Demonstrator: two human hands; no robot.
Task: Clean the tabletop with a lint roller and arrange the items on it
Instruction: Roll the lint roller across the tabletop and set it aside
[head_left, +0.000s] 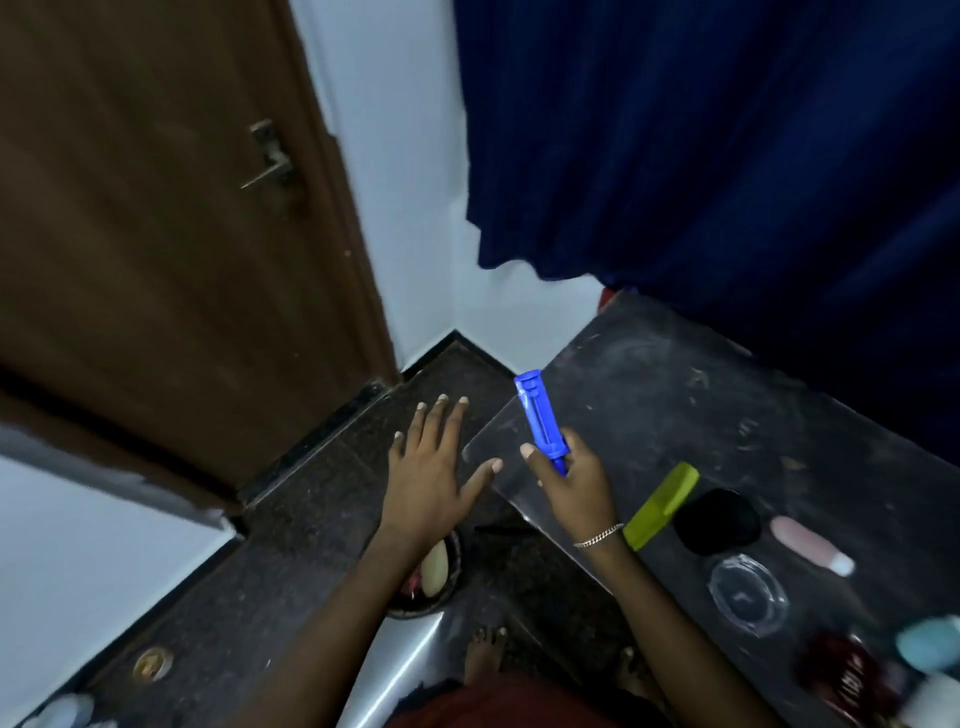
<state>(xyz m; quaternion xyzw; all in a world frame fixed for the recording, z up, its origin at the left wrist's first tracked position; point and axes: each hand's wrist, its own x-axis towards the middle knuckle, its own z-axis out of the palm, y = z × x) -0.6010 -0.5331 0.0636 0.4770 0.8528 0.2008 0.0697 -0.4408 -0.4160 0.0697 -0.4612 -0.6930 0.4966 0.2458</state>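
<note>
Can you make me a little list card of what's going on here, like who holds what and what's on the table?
right hand: holds the blue lint roller by its handle, over the table's near corner
left hand: open, fingers spread, holding nothing, over the floor beside the table
table: dark top, dusty and smudged
on the table: green comb, black oval thing, pink tube, clear round lid
far right edge: more items, too blurred to name
behind: blue curtain, brown door
</note>
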